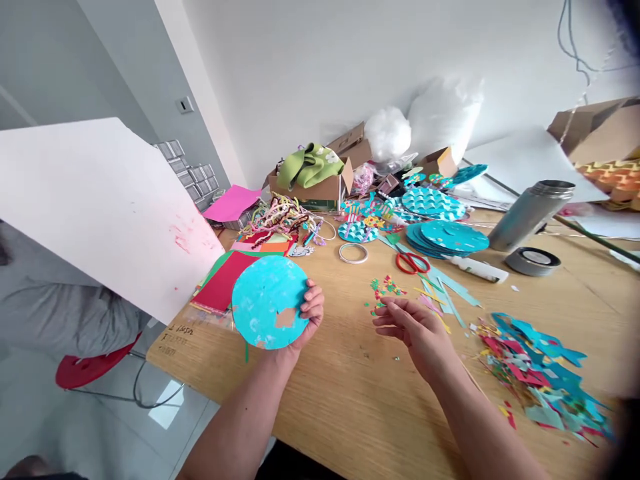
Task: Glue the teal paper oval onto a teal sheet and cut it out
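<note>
My left hand (311, 313) grips a round turquoise disc (267, 300) by its right edge, tilted up toward me. The disc's painted face has pale smudges and a bare brown patch low down. Over the table, my right hand (413, 330) has its thumb and fingertips drawn together in a pinch. Whatever lies between those fingertips, if anything, is too small to make out. Close beyond them are small red, green and yellow paper bits (387, 287). Red-handled scissors (413, 263) lie farther back, beside pale blue paper strips (453, 293).
Turquoise discs (450, 239) are stacked behind a white glue bottle (477, 269). A steel flask (530, 213) and its dark lid (533, 261) stand right. Paper scraps (545, 380) cover the right front. A tape roll (353, 253) lies mid-table; a white board (100, 207) rises left, a person's sleeve (75, 313) behind.
</note>
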Available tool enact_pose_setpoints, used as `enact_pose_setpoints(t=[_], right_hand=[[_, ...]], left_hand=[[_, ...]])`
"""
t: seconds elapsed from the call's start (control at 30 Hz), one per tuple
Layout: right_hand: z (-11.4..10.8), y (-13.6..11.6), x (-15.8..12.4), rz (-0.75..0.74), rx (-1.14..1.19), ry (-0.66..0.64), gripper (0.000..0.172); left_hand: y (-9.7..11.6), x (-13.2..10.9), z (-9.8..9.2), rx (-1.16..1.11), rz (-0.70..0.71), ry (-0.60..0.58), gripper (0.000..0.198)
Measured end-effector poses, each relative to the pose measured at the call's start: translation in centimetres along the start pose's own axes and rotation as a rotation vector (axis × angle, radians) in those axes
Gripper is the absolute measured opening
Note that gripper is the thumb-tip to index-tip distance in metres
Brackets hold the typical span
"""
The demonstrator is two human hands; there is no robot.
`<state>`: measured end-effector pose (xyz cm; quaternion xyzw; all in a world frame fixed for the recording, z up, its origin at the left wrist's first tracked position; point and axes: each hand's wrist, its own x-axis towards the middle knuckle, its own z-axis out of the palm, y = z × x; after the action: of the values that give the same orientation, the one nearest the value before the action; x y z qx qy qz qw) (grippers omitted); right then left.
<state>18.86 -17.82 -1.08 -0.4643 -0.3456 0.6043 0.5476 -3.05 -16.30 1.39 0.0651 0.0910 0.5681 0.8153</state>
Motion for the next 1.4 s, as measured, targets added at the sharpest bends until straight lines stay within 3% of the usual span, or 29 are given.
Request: enact_pose_setpoints(t=[0.27, 0.5, 0.63, 0.77, 1.0, 1.17, 1.4], right_hand=[[-0.7, 0.5, 0.7, 0.048, -0.016, -0.030, 0.045], [-0.5, 0.5, 0.6, 0.041, -0.047, -0.040, 0.047], [0.4, 0.9, 0.1, -0.069, -0.168, -0.059, 0.048], [1.6, 1.8, -1.2, -0.283, -0.415, -0.074, 0.041], [2.9, 2.2, -3.2, -0.625, -0.839, -0.273, 0.036], [3.1, 1.8, -3.3, -0.676, -0.829, -0.301, 0.037], [3.1, 1.6, -3.1, -0.584, -0.710, -0.294, 0.037]], left_hand=[[-0.4, -0.3, -0.3, 0.021, -0.178, 0.001, 0.010], [-0.5, 0.1, -0.9, 0.126, -0.257, 0.043, 0.014], [-0.7, 0.5, -1.5, 0.185, -0.284, 0.040, 0.016], [-0.7, 0.7, -1.7, 0.231, -0.345, 0.030, 0.022], [-0.6, 0.8, -2.0, 0.154, -0.411, -0.049, 0.069], [-0.6, 0.9, -2.3, 0.141, -0.519, -0.066, 0.072], [-1.0, 0.9, -2.3, 0.284, -0.552, 0.019, 0.065]])
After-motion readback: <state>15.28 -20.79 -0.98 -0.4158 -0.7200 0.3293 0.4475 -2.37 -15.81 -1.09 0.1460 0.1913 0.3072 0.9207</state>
